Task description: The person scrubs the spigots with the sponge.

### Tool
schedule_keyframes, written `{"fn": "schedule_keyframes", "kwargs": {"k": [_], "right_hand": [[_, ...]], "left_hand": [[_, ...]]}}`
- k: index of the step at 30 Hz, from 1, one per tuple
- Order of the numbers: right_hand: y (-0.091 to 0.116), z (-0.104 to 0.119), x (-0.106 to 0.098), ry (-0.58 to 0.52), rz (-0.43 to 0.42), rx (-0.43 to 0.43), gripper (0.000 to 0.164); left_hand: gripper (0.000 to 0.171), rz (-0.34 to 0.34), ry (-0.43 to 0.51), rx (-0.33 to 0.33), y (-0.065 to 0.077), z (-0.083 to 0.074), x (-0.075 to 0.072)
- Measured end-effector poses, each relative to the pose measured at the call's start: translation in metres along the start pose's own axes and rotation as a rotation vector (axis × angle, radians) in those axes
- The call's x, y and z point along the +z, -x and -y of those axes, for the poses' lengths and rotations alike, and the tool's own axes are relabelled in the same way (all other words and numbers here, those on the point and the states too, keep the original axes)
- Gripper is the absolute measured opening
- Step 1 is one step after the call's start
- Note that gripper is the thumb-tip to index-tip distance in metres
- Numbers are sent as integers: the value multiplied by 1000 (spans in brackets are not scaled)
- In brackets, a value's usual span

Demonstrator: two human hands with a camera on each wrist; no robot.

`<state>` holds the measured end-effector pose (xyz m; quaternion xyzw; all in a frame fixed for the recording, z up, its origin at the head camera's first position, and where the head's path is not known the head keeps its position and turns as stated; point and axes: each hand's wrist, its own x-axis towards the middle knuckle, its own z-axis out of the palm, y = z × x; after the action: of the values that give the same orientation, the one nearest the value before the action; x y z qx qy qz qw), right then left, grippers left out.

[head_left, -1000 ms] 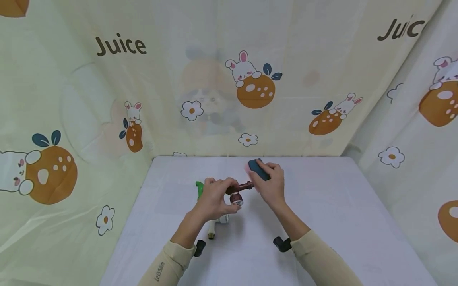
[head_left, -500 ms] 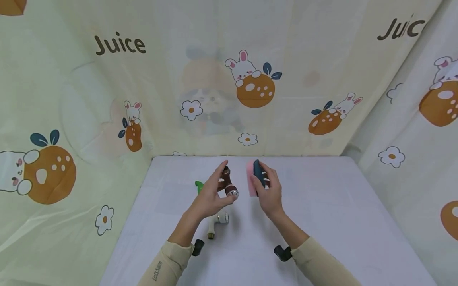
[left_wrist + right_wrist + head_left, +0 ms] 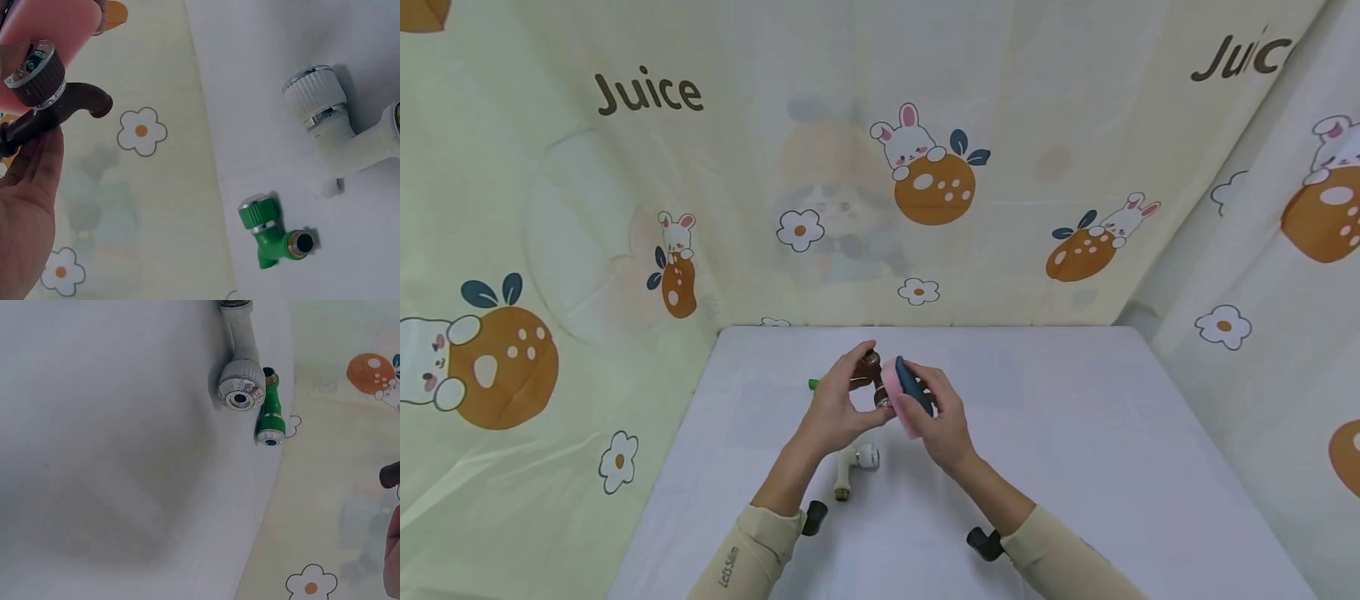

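Observation:
My left hand (image 3: pixel 835 417) holds a dark brown tap (image 3: pixel 53 115) above the table, thumb and fingers at its ribbed knob end. In the left wrist view that knob (image 3: pixel 39 78) has a silver rim and the curved spout points away from the palm. A sponge with a pink layer (image 3: pixel 895 398) and a dark blue back (image 3: pixel 914 385) is gripped by my right hand (image 3: pixel 946 427). Its pink face lies against the tap's knob end in the head view. Part of the tap is hidden behind fingers and sponge.
On the white table (image 3: pixel 1112 433) a white tap (image 3: pixel 850 465) lies below my left hand. Farther back lies a green tap (image 3: pixel 269 231), mostly hidden by that hand in the head view. A printed curtain (image 3: pixel 1022 250) hangs along the table's far edge.
The tap has been turned in my left hand, from sideways to more upright. My right hand has moved left and toward me, bringing the sponge's pink side to the tap.

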<state>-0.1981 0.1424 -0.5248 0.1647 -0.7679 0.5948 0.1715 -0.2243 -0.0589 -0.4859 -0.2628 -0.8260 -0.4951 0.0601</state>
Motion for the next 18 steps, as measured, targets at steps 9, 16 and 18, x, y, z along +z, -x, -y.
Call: {"fn": "schedule_keyframes", "kwargs": {"k": [9,16,18], "right_hand": [[-1,6,7,48,-23,-30,55],[-3,5,6,49,21,-28,52],[-4,4,5,41,38,-15,51]], "left_hand": [[100,6,-26,20,1,1,-1],[98,25,-69,64,-1,-1,1],[97,31,-89,62,-1,-1,1]]}}
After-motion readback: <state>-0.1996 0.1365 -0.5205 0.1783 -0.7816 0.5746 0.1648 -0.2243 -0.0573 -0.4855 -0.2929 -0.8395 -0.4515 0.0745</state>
